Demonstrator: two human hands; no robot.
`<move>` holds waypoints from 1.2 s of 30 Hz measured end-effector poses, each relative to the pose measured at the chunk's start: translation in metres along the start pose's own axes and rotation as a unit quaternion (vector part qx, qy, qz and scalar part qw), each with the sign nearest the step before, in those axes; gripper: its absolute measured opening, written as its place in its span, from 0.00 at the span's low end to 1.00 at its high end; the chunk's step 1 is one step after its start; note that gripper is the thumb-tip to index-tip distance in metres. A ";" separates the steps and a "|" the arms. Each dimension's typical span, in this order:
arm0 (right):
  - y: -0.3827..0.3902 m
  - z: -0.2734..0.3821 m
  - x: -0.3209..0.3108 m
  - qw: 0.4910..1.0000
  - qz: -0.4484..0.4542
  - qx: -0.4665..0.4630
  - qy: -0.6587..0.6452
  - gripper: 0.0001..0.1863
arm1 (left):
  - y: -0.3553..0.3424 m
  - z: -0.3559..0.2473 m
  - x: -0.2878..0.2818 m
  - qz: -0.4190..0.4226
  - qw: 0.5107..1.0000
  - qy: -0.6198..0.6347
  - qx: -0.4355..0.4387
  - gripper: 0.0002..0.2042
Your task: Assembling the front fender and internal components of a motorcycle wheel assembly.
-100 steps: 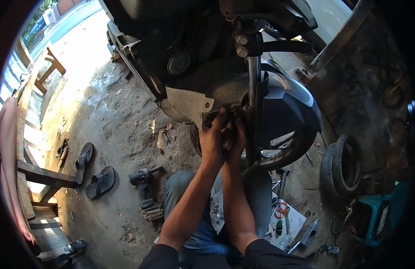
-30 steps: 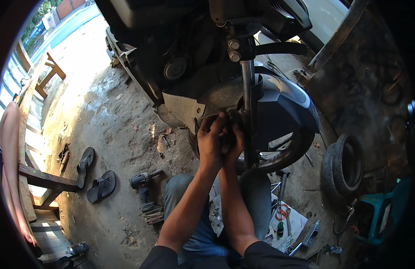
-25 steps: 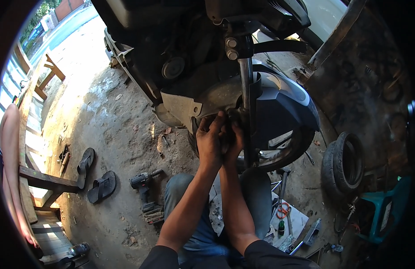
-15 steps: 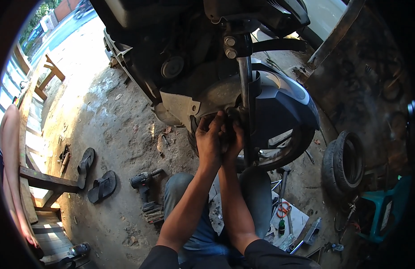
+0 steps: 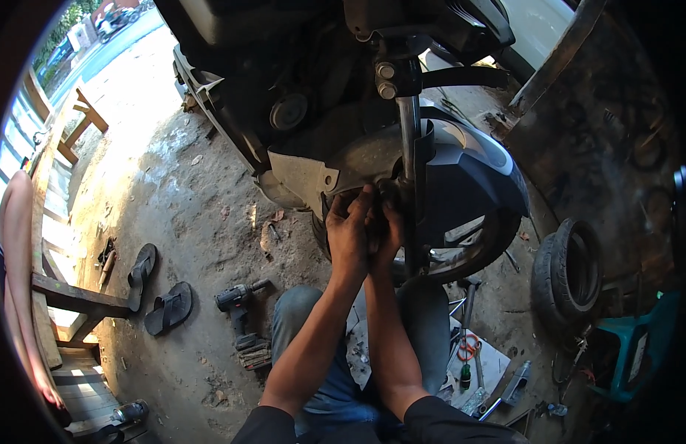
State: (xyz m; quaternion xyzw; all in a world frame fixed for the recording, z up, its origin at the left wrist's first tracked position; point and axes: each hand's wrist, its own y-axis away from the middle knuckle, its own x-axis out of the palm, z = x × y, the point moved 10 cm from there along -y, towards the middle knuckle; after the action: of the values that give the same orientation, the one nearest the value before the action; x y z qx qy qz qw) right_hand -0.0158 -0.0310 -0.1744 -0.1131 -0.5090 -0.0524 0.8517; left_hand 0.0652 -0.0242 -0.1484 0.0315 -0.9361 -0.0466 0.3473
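My left hand (image 5: 347, 229) and my right hand (image 5: 388, 235) are close together beside the fork leg (image 5: 409, 144) of a motorbike. Fingers of both are bent around a small dark part, probably at the brake caliper, though its shape is lost in shadow between them. Right behind them is the front wheel's tyre (image 5: 472, 259), under a dark blue and silver front fender (image 5: 469, 174). A grey plastic inner fender piece (image 5: 302, 174) with a bolt hole lies just above my left hand.
On the ground at left are a cordless drill (image 5: 241, 314) and a pair of black sandals (image 5: 169, 308). To the right lie scattered hand tools (image 5: 467, 362), two loose tyres (image 5: 572, 266) and a green plastic stool (image 5: 631, 340). Another person's bare leg (image 5: 21, 281) shows at the far left, by a wooden bench (image 5: 80, 296).
The motorbike's front end appears slightly further right and lower in view. Both hands stay at the same part, with barely any shift. A motorbike on the far street has moved.
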 end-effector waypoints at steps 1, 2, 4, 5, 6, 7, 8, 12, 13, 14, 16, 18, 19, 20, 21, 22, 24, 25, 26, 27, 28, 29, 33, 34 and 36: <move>0.000 0.002 0.005 1.000 0.018 -0.006 0.003 0.13 | 0.001 0.000 0.000 0.000 1.000 0.000 -0.001 0.09; 0.000 0.004 0.009 0.999 0.035 -0.012 0.006 0.12 | 0.002 0.000 0.001 -0.002 1.000 0.008 -0.006 0.09; 0.002 0.007 0.015 1.000 0.028 -0.010 0.006 0.11 | 0.001 0.000 -0.002 -0.006 1.000 0.014 -0.009 0.09; 0.002 0.007 0.016 1.000 0.019 -0.008 0.007 0.10 | 0.000 0.002 -0.002 -0.001 1.000 0.029 -0.008 0.10; 0.003 0.008 0.016 1.000 0.020 -0.010 0.008 0.10 | 0.000 0.004 0.000 0.008 0.999 0.047 -0.010 0.10; 0.003 0.009 0.015 1.000 0.010 -0.015 0.006 0.10 | -0.001 0.004 0.001 0.009 0.999 0.048 -0.010 0.10; 0.003 0.010 0.013 1.000 0.000 -0.021 0.004 0.10 | -0.002 0.003 0.001 0.011 0.999 0.035 -0.009 0.10; 0.004 0.005 0.002 1.000 0.011 -0.025 0.003 0.11 | -0.001 0.002 -0.001 -0.008 1.000 0.002 0.001 0.10; 0.003 0.004 0.003 1.000 0.022 -0.015 0.004 0.12 | -0.002 0.003 -0.001 -0.008 1.000 0.001 0.003 0.10; 0.002 0.002 0.003 0.999 0.034 -0.006 0.004 0.13 | -0.003 0.004 -0.004 -0.019 1.000 -0.017 0.010 0.11; 0.001 0.005 0.008 1.000 -0.001 -0.014 0.016 0.14 | -0.003 0.004 -0.006 -0.030 0.999 -0.035 0.015 0.11; 0.002 0.007 0.003 0.999 -0.035 -0.023 0.027 0.14 | -0.003 0.001 -0.005 -0.030 0.998 -0.043 0.028 0.13; 0.002 0.006 0.002 0.998 -0.027 -0.020 0.045 0.16 | -0.002 0.001 -0.006 -0.030 0.998 -0.044 0.027 0.13; 0.002 0.005 0.001 0.998 -0.018 -0.018 0.064 0.17 | 0.000 -0.001 -0.008 -0.038 0.997 -0.053 0.039 0.13; 0.003 0.004 0.001 0.998 -0.018 -0.018 0.063 0.17 | 0.001 -0.005 -0.009 -0.047 0.996 -0.062 0.051 0.13; 0.003 0.003 0.005 1.000 0.002 -0.018 0.020 0.17 | 0.002 -0.007 -0.009 -0.047 0.996 -0.062 0.051 0.13; 0.004 0.004 0.009 0.999 0.023 -0.020 -0.023 0.17 | 0.002 -0.003 -0.003 -0.026 0.999 0.018 0.013 0.12; 0.004 0.008 0.005 0.999 0.005 -0.033 0.018 0.17 | 0.002 -0.003 0.000 -0.025 0.999 0.020 0.014 0.12; 0.004 0.012 0.002 0.997 -0.013 -0.046 0.059 0.17 | 0.002 -0.002 0.001 -0.031 0.999 -0.001 0.016 0.12; 0.004 0.011 0.001 0.997 -0.012 -0.045 0.057 0.17 | 0.002 -0.003 -0.002 -0.040 0.999 -0.024 0.020 0.12; 0.004 0.008 -0.001 0.998 -0.011 -0.025 0.048 0.17 | 0.001 -0.001 -0.005 -0.041 0.999 -0.025 0.023 0.12; 0.004 0.003 -0.002 0.999 -0.010 -0.005 0.039 0.16 | 0.000 0.001 -0.008 -0.041 0.998 -0.042 0.032 0.12; 0.005 -0.003 0.003 0.999 -0.002 0.013 0.035 0.15 | 0.004 -0.005 -0.011 -0.045 0.998 -0.047 0.022 0.12; 0.006 0.000 0.013 1.000 0.017 0.002 -0.002 0.15 | 0.004 -0.007 -0.009 -0.044 0.998 -0.046 0.022 0.12; 0.006 0.004 0.016 0.999 0.038 -0.008 -0.039 0.15 | 0.004 0.000 -0.004 -0.035 0.999 0.032 -0.019 0.12</move>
State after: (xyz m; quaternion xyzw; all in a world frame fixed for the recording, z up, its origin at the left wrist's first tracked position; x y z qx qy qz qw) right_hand -0.0101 -0.0234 -0.1593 -0.1413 -0.5364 -0.0200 0.8318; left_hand 0.0682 -0.0199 -0.1507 0.0588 -0.9217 -0.0753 0.3758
